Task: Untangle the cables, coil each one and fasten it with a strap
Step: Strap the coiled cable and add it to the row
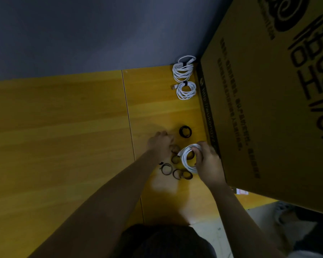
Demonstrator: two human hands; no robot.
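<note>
Both forearms are extended over the yellow table (63, 127). White coiled cable (186, 159) is gripped at its right rim by the curled fingers of the right hand (209, 162). Loose black straps (175, 170) are touched by the left hand (160, 144); its finger posture cannot be told. Two strapped coils (185, 79) are seen beside the cardboard box (268, 108).

Bare forearms, no sleeves visible; dark garment (166, 241) at lower frame edge.

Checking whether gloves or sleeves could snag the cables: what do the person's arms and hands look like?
Both forearms are bare, with no sleeve in view. The left hand and right hand show no gloves. No watch, ring or band is discernible in the dim light.
</note>
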